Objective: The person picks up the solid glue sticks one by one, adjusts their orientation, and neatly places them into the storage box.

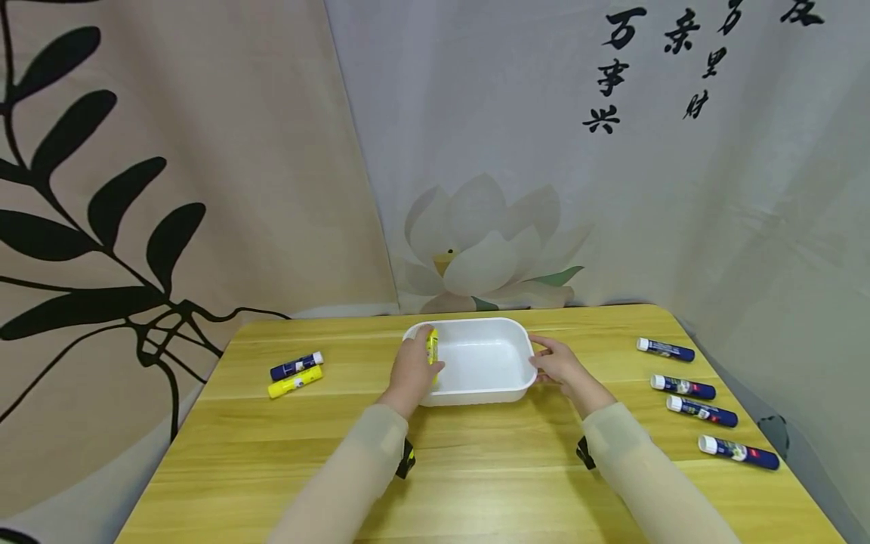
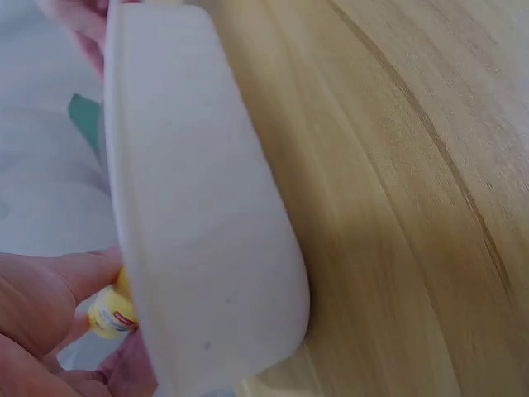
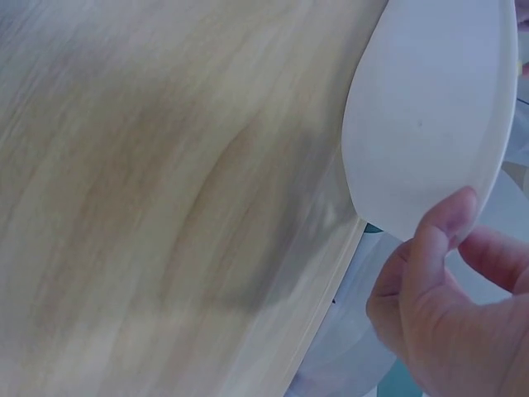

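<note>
A white plastic tray (image 1: 484, 357) stands near the far edge of the table. My left hand (image 1: 411, 370) is over its left end and holds a yellow glue stick (image 1: 432, 346) at the inner side of the rim. In the left wrist view, the yellow stick (image 2: 114, 313) shows between thumb and fingers, just behind the tray wall (image 2: 198, 198); much of it is hidden there. At the opposite end, my right hand (image 1: 559, 363) pinches the rim, with thumb and fingers on it in the right wrist view.
To the left, a blue glue stick (image 1: 296, 366) with a white cap lies beside another yellow one (image 1: 295, 381). Several blue glue sticks (image 1: 701, 411) lie apart along the right side of the wooden table (image 1: 489, 483). A printed cloth (image 1: 489, 151) hangs behind the table.
</note>
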The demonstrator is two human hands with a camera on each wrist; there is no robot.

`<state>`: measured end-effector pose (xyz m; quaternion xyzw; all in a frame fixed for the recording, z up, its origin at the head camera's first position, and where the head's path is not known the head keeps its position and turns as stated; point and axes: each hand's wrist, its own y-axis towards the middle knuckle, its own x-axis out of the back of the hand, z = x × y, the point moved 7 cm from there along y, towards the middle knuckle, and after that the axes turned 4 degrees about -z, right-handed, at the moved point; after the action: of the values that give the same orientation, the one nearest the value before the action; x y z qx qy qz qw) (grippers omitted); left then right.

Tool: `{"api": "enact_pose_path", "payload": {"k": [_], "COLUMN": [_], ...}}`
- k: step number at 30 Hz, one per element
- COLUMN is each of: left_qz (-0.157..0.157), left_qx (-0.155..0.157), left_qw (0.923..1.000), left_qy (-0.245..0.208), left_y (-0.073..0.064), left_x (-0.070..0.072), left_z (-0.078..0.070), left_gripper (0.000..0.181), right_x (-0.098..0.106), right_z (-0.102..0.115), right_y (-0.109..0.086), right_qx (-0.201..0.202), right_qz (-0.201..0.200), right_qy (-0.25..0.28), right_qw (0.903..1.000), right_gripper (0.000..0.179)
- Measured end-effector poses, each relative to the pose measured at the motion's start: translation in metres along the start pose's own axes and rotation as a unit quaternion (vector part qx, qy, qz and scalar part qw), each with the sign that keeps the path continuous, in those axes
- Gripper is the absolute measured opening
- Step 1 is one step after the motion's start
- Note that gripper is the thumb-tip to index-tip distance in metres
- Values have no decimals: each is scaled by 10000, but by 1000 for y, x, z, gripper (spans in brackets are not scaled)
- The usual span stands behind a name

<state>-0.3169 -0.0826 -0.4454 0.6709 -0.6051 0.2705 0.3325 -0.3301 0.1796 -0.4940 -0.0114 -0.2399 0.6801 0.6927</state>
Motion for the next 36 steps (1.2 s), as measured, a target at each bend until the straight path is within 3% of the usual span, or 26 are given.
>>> {"api": "enact_pose_path", "payload": {"k": [4,10,15,19,24,29,36], "left_qz": [122,349,332,421,762,640,350], "left_qx": [69,245,112,52,227,249,-99], "left_qw": [9991,9971,9940,9867,9751,9713,9737], "left_qy": [391,631,1032,1571,2069,2275,2248], "left_y": [2,4,6,6,5,7,11], "left_x": [-13,-27,-33,-39,-45,-44,-40], "left_z": [-1,0,-1,0,3,6,8], "left_gripper": [69,68,64,55,41,32,58], "right_x": [0,2,3,2,1,0,-1], "right_z": [-1,-2,-2,-3,-2,-1,0], "right_y": [0,0,0,-1,-2,-2,-1], "right_qx": [-1,-3,-10,-73,-96,-58,-17], "right_qz": [1,-22,-28,-23,-38,-55,-168], "right_qy": [22,2,18,42,39,86,131], "right_qw": [10000,10000,10000,10000,9999,9999,9998], "right_gripper": [55,55,55,55,54,54,52]}}
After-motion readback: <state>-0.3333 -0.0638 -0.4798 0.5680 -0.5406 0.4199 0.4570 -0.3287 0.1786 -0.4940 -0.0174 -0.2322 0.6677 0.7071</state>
